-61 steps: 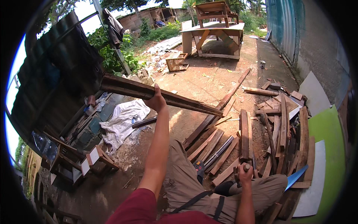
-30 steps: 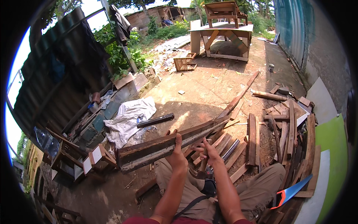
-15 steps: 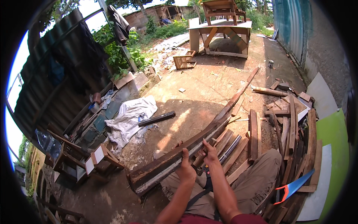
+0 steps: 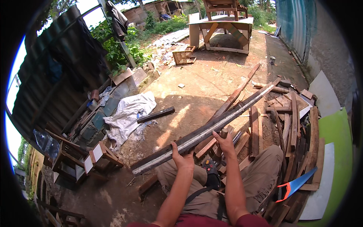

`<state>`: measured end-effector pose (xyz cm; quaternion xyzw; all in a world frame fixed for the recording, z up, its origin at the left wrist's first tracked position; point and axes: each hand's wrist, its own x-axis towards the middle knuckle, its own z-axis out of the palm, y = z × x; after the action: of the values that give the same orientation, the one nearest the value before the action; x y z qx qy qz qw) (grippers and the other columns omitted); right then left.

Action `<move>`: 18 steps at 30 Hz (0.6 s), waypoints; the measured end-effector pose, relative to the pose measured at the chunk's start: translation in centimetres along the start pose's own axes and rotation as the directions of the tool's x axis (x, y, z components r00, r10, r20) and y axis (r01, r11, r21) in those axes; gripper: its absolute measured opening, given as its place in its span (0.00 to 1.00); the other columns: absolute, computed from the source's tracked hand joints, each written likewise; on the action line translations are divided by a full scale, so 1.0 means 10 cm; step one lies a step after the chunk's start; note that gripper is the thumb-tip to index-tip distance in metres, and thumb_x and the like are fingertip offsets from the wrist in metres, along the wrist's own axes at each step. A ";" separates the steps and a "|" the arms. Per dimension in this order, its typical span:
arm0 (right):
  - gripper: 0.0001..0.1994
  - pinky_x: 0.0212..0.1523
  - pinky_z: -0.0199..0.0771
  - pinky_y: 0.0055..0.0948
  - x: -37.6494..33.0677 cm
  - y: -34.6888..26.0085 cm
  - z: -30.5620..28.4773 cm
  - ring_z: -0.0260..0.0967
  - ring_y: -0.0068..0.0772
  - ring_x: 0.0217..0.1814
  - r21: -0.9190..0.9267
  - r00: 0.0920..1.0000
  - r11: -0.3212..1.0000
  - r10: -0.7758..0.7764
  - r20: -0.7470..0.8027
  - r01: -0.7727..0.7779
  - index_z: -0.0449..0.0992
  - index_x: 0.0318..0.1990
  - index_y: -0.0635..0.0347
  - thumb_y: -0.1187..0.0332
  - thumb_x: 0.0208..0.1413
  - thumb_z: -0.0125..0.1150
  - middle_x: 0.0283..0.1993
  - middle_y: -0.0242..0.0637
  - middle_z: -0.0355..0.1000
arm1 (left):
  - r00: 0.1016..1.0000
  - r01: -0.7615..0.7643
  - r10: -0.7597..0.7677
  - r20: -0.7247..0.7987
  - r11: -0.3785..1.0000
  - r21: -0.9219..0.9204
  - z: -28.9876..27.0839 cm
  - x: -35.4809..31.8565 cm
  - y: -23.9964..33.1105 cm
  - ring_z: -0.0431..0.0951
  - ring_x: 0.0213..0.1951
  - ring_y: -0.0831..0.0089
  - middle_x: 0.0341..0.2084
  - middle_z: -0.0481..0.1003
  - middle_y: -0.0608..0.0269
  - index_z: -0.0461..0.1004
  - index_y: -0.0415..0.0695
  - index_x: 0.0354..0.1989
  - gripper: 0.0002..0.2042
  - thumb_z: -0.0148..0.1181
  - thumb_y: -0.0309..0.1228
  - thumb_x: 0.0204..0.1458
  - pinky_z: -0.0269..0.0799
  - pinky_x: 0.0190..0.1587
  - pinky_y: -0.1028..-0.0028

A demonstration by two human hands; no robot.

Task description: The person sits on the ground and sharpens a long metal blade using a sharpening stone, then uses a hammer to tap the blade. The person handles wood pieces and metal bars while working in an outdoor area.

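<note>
A bare dirt yard (image 4: pixel 196 94) in sunlight serves as the workplace, with corrugated sheeting on the left, a rough wooden table (image 4: pixel 223 26) at the far end and a heap of scrap boards (image 4: pixel 295 125) on the right. The person sits low, knees in tan trousers, and holds a long dark wooden plank (image 4: pixel 204 130) across the lap. It runs diagonally from the lower left near a small wooden box (image 4: pixel 102 155) up to the right over the scrap pile, its pale narrow edge turned upward. The left hand (image 4: pixel 182 159) is closed around the plank from below, and the right hand (image 4: pixel 225 142) grips it a little further along, fingers wrapped over the edge; the two hands are near each other but apart. A hand saw with an orange and blue handle (image 4: pixel 295 185) lies untouched on the boards at the right, well apart from either hand. A white cloth (image 4: pixel 130 111) and a short dark bar (image 4: pixel 155 114) lie on the ground beyond. Judging from this, the plank has been picked out and brought to the lap; no cut or mark shows on it, so any working of it appears not yet begun.
</note>
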<state>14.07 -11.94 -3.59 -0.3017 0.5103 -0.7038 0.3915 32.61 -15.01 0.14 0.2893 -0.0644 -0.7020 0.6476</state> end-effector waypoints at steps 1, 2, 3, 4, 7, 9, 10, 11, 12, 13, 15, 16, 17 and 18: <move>0.16 0.20 0.59 0.21 0.03 0.01 -0.13 0.61 0.14 0.19 -0.050 1.000 0.999 0.004 -0.009 -0.005 0.71 0.28 0.53 0.58 0.58 0.73 0.21 0.22 0.65 | 0.996 0.088 -0.089 -0.030 0.996 -0.007 0.03 0.18 -0.09 0.66 0.64 0.54 0.61 0.66 0.54 0.65 0.49 0.63 0.31 0.68 0.49 0.56 0.63 0.65 0.39; 0.14 0.25 0.66 0.28 0.06 0.02 -0.27 0.65 0.19 0.23 -0.213 0.989 0.970 0.095 -0.112 -0.117 0.78 0.33 0.61 0.59 0.58 0.72 0.25 0.25 0.71 | 0.988 0.149 -0.150 -0.028 0.989 -0.013 0.04 0.35 -0.17 0.65 0.64 0.54 0.61 0.66 0.53 0.65 0.49 0.64 0.32 0.69 0.49 0.56 0.59 0.68 0.39; 0.13 0.28 0.69 0.32 0.02 0.05 -0.38 0.68 0.24 0.25 -0.315 0.994 0.949 -0.060 -0.093 0.028 0.79 0.34 0.63 0.60 0.57 0.71 0.26 0.30 0.73 | 0.975 0.210 -0.209 -0.077 0.978 0.005 0.05 0.54 -0.27 0.65 0.64 0.52 0.62 0.65 0.52 0.63 0.48 0.66 0.34 0.69 0.49 0.56 0.56 0.69 0.38; 0.12 0.31 0.72 0.35 -0.02 0.07 -0.48 0.71 0.29 0.26 -0.450 0.985 0.893 -0.106 -0.138 0.033 0.80 0.35 0.64 0.62 0.56 0.71 0.27 0.34 0.75 | 0.962 0.252 -0.247 -0.113 0.967 0.032 0.05 0.72 -0.39 0.65 0.64 0.51 0.62 0.65 0.50 0.62 0.47 0.67 0.35 0.68 0.49 0.56 0.54 0.70 0.37; 0.13 0.39 0.75 0.37 -0.22 0.11 -0.88 0.75 0.30 0.34 -0.601 0.978 0.798 -0.163 -0.131 0.053 0.80 0.34 0.65 0.62 0.55 0.70 0.30 0.41 0.78 | 0.940 0.338 -0.332 -0.075 0.936 0.099 -0.18 1.12 -0.78 0.63 0.67 0.51 0.66 0.63 0.50 0.62 0.46 0.67 0.37 0.68 0.51 0.55 0.51 0.71 0.37; 0.15 0.41 0.75 0.36 -0.32 0.12 -1.19 0.76 0.33 0.34 -0.607 0.957 0.792 -0.121 -0.263 -0.067 0.80 0.39 0.69 0.63 0.56 0.69 0.32 0.39 0.80 | 0.917 0.395 -0.380 -0.126 0.909 0.134 -0.45 1.37 -0.96 0.61 0.69 0.50 0.68 0.61 0.50 0.62 0.46 0.68 0.38 0.68 0.53 0.54 0.50 0.72 0.38; 0.16 0.42 0.76 0.36 -0.36 0.10 -1.38 0.77 0.34 0.35 -0.544 0.944 0.838 -0.138 -0.299 -0.050 0.79 0.42 0.70 0.63 0.57 0.69 0.33 0.39 0.80 | 0.904 0.411 -0.387 -0.180 0.903 0.123 -0.57 1.49 -1.01 0.61 0.69 0.50 0.68 0.62 0.50 0.61 0.46 0.68 0.39 0.69 0.54 0.53 0.49 0.72 0.38; 0.17 0.37 0.76 0.33 -0.39 0.11 -1.52 0.76 0.31 0.31 -0.403 0.910 0.915 -0.156 -0.385 -0.014 0.79 0.45 0.70 0.63 0.58 0.68 0.33 0.40 0.81 | 0.904 0.419 -0.402 -0.145 0.900 0.120 -0.72 1.58 -1.07 0.61 0.69 0.50 0.68 0.61 0.51 0.61 0.46 0.68 0.40 0.69 0.54 0.53 0.49 0.72 0.38; 0.18 0.32 0.75 0.30 -0.42 0.12 -1.64 0.75 0.28 0.27 -0.225 0.861 0.974 -0.104 -0.498 -0.012 0.78 0.48 0.71 0.63 0.59 0.68 0.34 0.41 0.81 | 0.899 0.417 -0.390 -0.196 0.902 0.116 -0.83 1.67 -1.10 0.61 0.69 0.50 0.69 0.61 0.51 0.61 0.46 0.68 0.40 0.69 0.54 0.52 0.49 0.72 0.38; 0.19 0.27 0.71 0.26 -0.46 0.11 -1.77 0.70 0.23 0.23 -0.192 0.843 0.981 -0.092 -0.530 -0.013 0.78 0.50 0.70 0.62 0.60 0.67 0.34 0.41 0.82 | 0.906 0.421 -0.406 -0.123 0.895 0.147 -0.88 1.76 -1.15 0.61 0.69 0.50 0.68 0.62 0.51 0.62 0.47 0.68 0.40 0.69 0.54 0.52 0.50 0.72 0.38; 0.18 0.16 0.57 0.21 -0.52 0.11 -1.95 0.58 0.13 0.15 -0.075 0.759 0.991 0.034 -0.650 -0.108 0.79 0.51 0.65 0.60 0.62 0.66 0.33 0.39 0.82 | 0.896 0.444 -0.436 -0.084 0.884 0.145 -0.94 1.92 -1.18 0.62 0.68 0.50 0.67 0.64 0.51 0.63 0.47 0.67 0.38 0.69 0.54 0.53 0.52 0.71 0.37; 0.16 0.17 0.57 0.21 -0.53 0.10 -1.99 0.60 0.14 0.16 -0.137 0.738 0.988 -0.037 -0.673 -0.076 0.81 0.49 0.64 0.60 0.62 0.65 0.30 0.37 0.81 | 0.891 0.450 -0.434 -0.137 0.885 0.123 -0.90 1.99 -1.19 0.63 0.67 0.49 0.66 0.65 0.52 0.63 0.48 0.67 0.38 0.69 0.53 0.53 0.52 0.71 0.38; 0.15 0.30 0.65 0.24 -0.56 0.10 -2.03 0.68 0.20 0.25 -0.160 0.747 0.986 -0.079 -0.660 -0.037 0.81 0.48 0.65 0.61 0.62 0.65 0.31 0.36 0.81 | 0.885 0.463 -0.450 -0.120 0.878 0.119 -0.86 2.05 -1.17 0.63 0.67 0.48 0.66 0.64 0.51 0.62 0.47 0.67 0.38 0.69 0.53 0.53 0.52 0.71 0.37; 0.15 0.43 0.73 0.27 -0.56 0.08 -2.05 0.76 0.25 0.34 -0.169 0.739 0.985 -0.082 -0.668 -0.043 0.81 0.47 0.67 0.62 0.62 0.65 0.31 0.36 0.80 | 0.881 0.468 -0.453 -0.136 0.877 0.111 -0.78 2.11 -1.17 0.63 0.67 0.47 0.66 0.64 0.50 0.62 0.47 0.68 0.38 0.69 0.53 0.53 0.52 0.71 0.36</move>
<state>0.23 2.66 -10.63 -0.0655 0.6729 -0.7223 0.1457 26.32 -30.96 -18.56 0.3782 -0.0085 -0.8133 0.4422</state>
